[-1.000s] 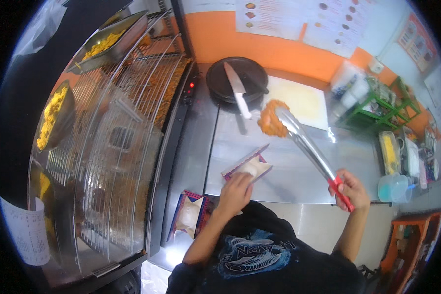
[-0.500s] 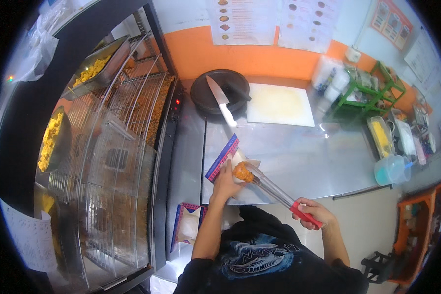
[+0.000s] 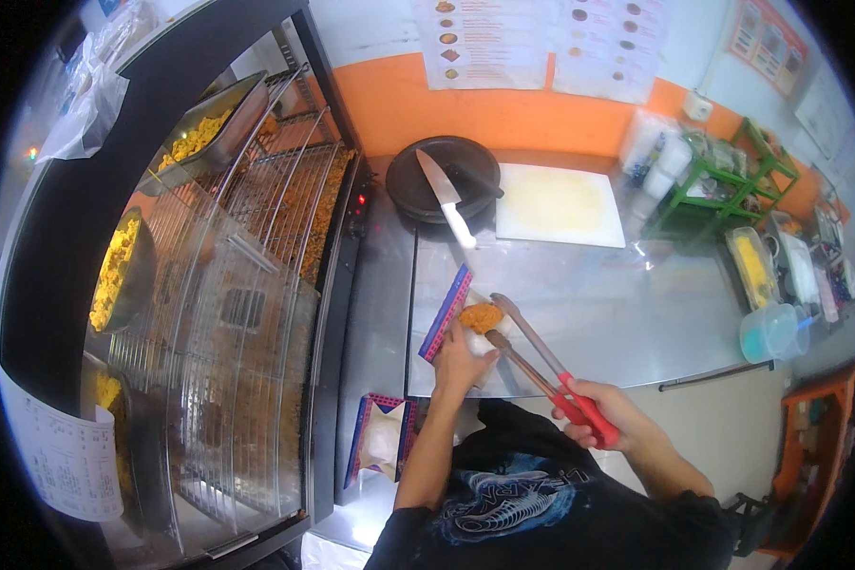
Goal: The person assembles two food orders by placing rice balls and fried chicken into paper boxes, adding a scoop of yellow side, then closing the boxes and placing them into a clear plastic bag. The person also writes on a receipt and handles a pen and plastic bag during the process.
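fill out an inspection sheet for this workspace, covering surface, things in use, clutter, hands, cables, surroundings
Surface: steel counter, white cutting board at the back.
Things in use: fried piece at the open takeaway box; red-handled tongs spread, tips near it.
Clutter: knife lying across the black mortar; second takeaway box, open, near the person.
Hands: left hand holds the first box; right hand grips the tongs.
Cables: pale line, cable or conduit, above the wall socket.
Surroundings: food display cabinet at left; green rack at right.
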`<state>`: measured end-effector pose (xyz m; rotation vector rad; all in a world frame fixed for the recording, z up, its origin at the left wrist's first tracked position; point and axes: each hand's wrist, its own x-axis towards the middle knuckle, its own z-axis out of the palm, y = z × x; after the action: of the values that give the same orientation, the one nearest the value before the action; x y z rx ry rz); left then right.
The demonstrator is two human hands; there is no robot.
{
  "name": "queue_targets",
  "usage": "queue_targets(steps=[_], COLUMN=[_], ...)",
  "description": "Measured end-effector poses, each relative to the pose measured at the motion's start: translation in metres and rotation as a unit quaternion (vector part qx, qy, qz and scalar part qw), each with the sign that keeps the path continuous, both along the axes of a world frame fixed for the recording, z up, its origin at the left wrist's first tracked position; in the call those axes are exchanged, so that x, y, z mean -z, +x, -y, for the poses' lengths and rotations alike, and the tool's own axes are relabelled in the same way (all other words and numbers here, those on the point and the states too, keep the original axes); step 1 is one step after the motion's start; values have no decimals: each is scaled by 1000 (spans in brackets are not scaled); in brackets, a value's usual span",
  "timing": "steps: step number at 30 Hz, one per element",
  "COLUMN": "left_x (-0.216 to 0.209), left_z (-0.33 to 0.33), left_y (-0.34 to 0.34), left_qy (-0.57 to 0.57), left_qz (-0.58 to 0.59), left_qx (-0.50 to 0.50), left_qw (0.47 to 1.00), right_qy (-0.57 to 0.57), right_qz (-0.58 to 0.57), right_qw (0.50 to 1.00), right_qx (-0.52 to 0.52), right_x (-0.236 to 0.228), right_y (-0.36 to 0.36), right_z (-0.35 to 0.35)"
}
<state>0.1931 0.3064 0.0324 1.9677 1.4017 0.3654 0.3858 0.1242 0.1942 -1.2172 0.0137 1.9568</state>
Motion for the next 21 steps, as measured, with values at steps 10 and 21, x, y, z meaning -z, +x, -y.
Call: queue_targets(steps=[10, 21], left_x=[19, 18], left_z=[11, 16], left_y=[0, -1], left_qy=[75, 77], left_qz=[43, 8], left_qx=[-27, -61], left_qw=[996, 995], right_qy=[22, 89], right_qz=[58, 77], right_qw=[997, 993], right_qx=[-42, 13], right_x=[-4, -17], right_y=[22, 68], right_z=[8, -23])
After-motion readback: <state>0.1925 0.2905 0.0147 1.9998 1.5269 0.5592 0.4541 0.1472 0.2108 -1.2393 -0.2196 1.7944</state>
